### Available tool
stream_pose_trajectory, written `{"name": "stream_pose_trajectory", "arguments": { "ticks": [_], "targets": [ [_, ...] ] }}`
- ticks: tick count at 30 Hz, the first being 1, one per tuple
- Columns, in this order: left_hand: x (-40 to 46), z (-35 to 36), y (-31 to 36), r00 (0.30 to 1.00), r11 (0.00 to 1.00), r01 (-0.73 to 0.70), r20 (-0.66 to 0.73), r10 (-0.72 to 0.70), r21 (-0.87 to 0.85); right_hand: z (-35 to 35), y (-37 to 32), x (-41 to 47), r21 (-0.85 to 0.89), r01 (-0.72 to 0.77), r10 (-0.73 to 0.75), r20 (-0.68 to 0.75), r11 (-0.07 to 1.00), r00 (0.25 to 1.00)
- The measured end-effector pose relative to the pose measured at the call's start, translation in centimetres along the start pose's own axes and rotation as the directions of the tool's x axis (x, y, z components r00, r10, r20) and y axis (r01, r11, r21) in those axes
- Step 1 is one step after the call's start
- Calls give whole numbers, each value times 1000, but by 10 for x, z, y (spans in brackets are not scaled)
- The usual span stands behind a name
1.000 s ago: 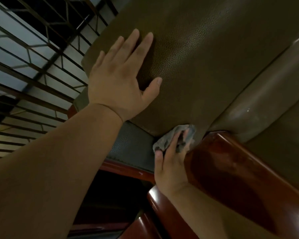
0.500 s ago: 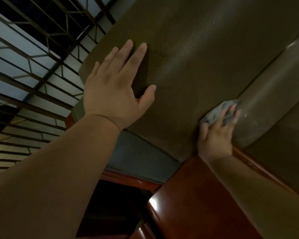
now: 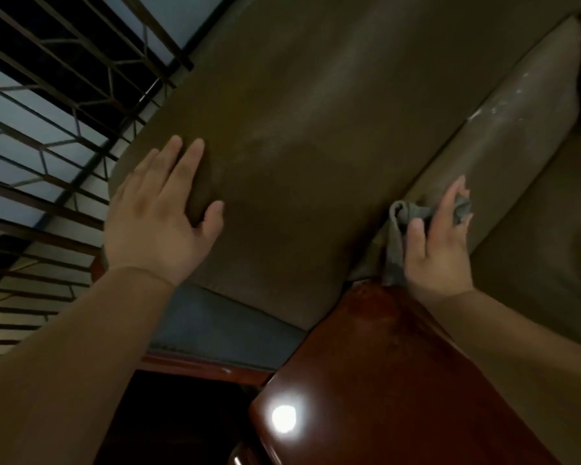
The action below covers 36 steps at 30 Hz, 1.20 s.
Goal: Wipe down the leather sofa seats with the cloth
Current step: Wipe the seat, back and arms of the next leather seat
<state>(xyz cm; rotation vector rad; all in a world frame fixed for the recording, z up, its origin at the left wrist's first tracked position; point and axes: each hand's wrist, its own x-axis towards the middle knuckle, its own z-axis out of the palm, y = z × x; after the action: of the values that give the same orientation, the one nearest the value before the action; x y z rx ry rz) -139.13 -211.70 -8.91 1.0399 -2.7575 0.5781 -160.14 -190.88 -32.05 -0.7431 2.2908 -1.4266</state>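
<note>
Wooden armrest point(image 3: 383, 380): nearest, glossy, just below the cloth's hanging tail.
Right hand point(image 3: 440, 250): grip closed loosely on the cloth point(image 3: 413, 213), fingers spread over it, wrist low.
Cloth handling: likely light, limp, bunches easily; best held wadded under the palm.
Left hand point(image 3: 158, 226): open, flat, empty, bracing on the leather cushion point(image 3: 299, 129).
Seam roll point(image 3: 503, 135): beyond the cloth, pale flecks remain.

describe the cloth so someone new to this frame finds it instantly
Start at the glossy red-brown wooden armrest at the bottom. Just above its top end, the right hand presses a small crumpled grey cloth against the olive-brown leather sofa. It is the only grey fabric there.
</note>
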Motion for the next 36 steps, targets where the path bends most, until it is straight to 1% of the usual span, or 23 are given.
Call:
{"name": "stream_pose_trajectory", "arguments": {
  "ticks": [2,3,4,6,8,9,11,13,14,16,18,19,21,22,24,25,28,29,31,33,34,35,36],
  "targets": [
    [-12,6,30,995,996,82,-55,-79,44,-17,7,-4,89,21,-20,-18,996,1000],
    [-15,13,53,998,997,17,-57,-12,81,-20,12,-11,129,-7,8,-7,992,1000],
    [-13,24,78,988,983,-149,-29,153,111,-22,17,-19,181,-62,60,19,981,998],
    [4,49,127,837,824,-547,112,536,148,-24,26,-29,298,-155,146,53,942,988],
    [28,74,160,687,644,-725,307,658,242,-29,29,-29,438,-147,152,23,887,988],
    [40,86,166,662,575,-749,357,659,329,-30,27,-26,500,-97,122,-17,860,992],
    [50,108,168,662,478,-734,353,661,482,-27,23,-20,574,58,-2,-97,817,995],
    [50,118,165,666,448,-711,313,677,543,-16,24,-13,595,188,-147,-116,781,982],
    [50,119,165,664,452,-708,294,688,542,-8,30,-10,546,226,-206,-99,807,973],
    [50,120,163,662,452,-707,283,694,544,8,54,-1,279,213,-228,23,936,973],
    [48,119,167,648,437,-725,309,696,532,22,80,4,-60,25,-16,147,998,989],
    [47,120,168,635,431,-736,312,707,522,27,89,4,-115,-42,59,148,993,987],
    [46,125,169,605,430,-755,272,748,496,39,93,5,-2,-152,152,63,988,986],
    [48,127,168,595,435,-760,247,765,483,46,86,7,112,-275,275,18,955,961],
    [52,131,165,575,439,-772,211,790,461,60,63,16,310,-550,574,18,775,819],
    [53,132,164,567,439,-776,195,801,453,65,51,16,337,-595,624,29,729,781],
    [53,137,162,551,431,-777,165,818,459,75,32,4,296,-429,452,-13,854,892],
    [53,137,161,550,432,-778,161,819,457,75,37,5,300,-410,438,-29,861,898],
    [54,137,162,551,443,-782,155,820,439,69,53,16,367,-539,593,-42,758,804],
    [54,139,164,554,451,-781,148,819,431,60,62,35,486,-717,819,5,500,574],
    [53,140,166,560,455,-778,151,815,432,58,56,38,470,-737,836,-4,486,548],
    [51,141,167,568,464,-773,148,809,432,59,45,33,412,-695,777,-57,590,626],
    [50,145,168,574,473,-768,134,808,432,64,34,25,315,-546,606,-133,776,785]
  ]
}}
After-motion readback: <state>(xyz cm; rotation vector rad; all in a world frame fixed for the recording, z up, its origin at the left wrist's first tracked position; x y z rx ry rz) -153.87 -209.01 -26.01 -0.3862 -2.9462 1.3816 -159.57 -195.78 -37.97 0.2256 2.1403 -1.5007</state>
